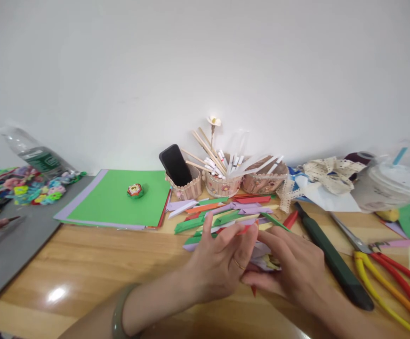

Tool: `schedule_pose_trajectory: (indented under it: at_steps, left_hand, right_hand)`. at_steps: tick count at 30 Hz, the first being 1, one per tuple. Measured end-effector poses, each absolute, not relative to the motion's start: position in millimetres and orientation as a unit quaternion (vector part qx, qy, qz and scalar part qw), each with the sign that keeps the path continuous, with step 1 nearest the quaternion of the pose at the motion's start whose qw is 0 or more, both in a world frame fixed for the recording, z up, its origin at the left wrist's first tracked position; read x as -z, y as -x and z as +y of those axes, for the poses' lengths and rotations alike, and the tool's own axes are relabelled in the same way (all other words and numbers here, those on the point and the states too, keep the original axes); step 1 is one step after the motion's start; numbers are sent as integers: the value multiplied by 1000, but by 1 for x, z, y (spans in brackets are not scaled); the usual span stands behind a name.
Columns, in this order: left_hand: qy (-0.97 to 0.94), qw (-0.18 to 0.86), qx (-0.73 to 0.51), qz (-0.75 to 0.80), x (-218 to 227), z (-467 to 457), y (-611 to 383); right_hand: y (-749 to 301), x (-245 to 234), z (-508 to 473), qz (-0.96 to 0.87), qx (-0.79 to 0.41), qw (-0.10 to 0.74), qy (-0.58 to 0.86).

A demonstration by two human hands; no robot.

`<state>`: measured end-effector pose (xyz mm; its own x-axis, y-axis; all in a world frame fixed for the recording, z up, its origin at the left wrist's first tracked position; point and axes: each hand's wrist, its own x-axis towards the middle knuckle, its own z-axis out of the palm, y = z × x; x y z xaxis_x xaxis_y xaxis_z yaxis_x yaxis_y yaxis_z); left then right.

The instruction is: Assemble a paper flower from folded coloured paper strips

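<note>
My left hand point(219, 261) and my right hand point(293, 268) meet over the wooden table point(84, 273), fingers pinched together around a small folded paper piece point(266, 258) with white, yellow and red parts. A red strip tip point(245, 229) shows above my left fingers. Just beyond my hands lies a heap of folded paper strips point(222, 214) in green, purple, orange and red. My left wrist wears a grey-green bangle point(118, 313).
Three small stick-built baskets point(222, 184) stand at the wall, one holding a black phone point(175, 165). Green paper sheets point(116, 200) carry a small paper flower point(135, 190). A dark knife point(332, 256), scissors point(384, 263), a lidded cup point(388, 186), lace point(328, 170) and a plastic bottle point(35, 153) lie around.
</note>
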<state>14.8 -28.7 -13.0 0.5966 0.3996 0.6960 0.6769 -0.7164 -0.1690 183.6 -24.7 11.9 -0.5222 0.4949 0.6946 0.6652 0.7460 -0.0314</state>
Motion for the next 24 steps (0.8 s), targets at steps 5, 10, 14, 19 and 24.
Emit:
schedule_pose_trajectory:
  at_steps: [5,10,14,19,24]
  left_hand:
    - [856,139,361,-343,11,-28,-16]
    - [835,-1,432,-342,7,-26,-14]
    - [806,-112,470,-342,8,-30,-14]
    - [710,-284,512,-392,15,-40,-20]
    - [637,-452,463,-418,13,-45,-24]
  right_hand:
    - [-184,-5,-25,-862,112,374,322]
    - [-184,-3,-24,-831,69,421,357]
    - [-182,-3,-26,-800,28,458,386]
    - [-179,-1,-28,-789,9,455,412]
    - [-178,4,-28,-791,4,452,411]
